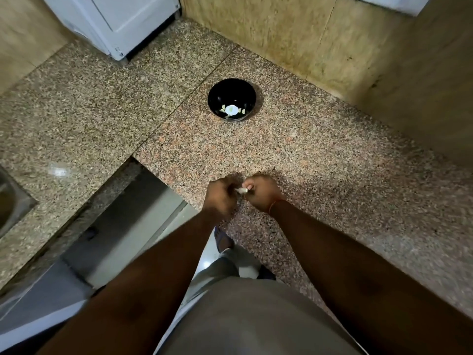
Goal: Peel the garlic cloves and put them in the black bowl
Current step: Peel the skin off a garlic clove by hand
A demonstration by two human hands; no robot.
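A black bowl (231, 98) with a white flower painted inside stands on the speckled granite counter (320, 155), well beyond my hands. My left hand (220, 196) and my right hand (262, 192) meet just above the counter's near part, both with curled fingers. Between them they pinch a small pale garlic clove (241, 190), of which only a sliver shows. Whether its skin is on or off I cannot tell.
A white appliance (115, 21) stands at the back left. A metal sink's corner (10, 198) shows at the far left. The tiled wall (332, 42) runs behind the bowl. The counter's edge drops to a gap and the floor (143, 216) left of my hands.
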